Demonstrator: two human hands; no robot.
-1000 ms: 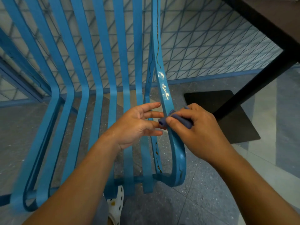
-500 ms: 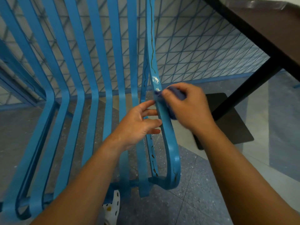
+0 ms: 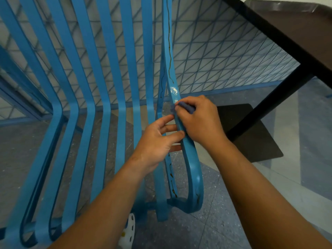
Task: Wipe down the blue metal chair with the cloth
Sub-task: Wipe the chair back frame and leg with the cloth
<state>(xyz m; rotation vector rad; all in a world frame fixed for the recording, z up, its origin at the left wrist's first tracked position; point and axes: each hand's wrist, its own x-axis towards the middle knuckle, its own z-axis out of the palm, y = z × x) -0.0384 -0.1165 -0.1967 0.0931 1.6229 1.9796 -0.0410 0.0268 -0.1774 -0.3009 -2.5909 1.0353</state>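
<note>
I see right hand (image 3: 199, 121) pinching cloth (image 3: 186, 107) against rightmost slat of chair (image 3: 100, 105) | left hand (image 3: 158, 141) relaxed, fingers straight, touching same slat just below

Chair (image 3: 100, 112) stood before me on the floor (image 3: 224, 221), its slats running left to right, the mesh fence (image 3: 215, 56) behind it. My right hand (image 3: 199, 121) pressed the cloth (image 3: 186, 107) on the rightmost slat (image 3: 190, 159); my left hand (image 3: 158, 141) rested just left of that slat. Table (image 3: 296, 29) stood to the right, its base plate (image 3: 255, 137) on the floor beyond my right hand.
</note>
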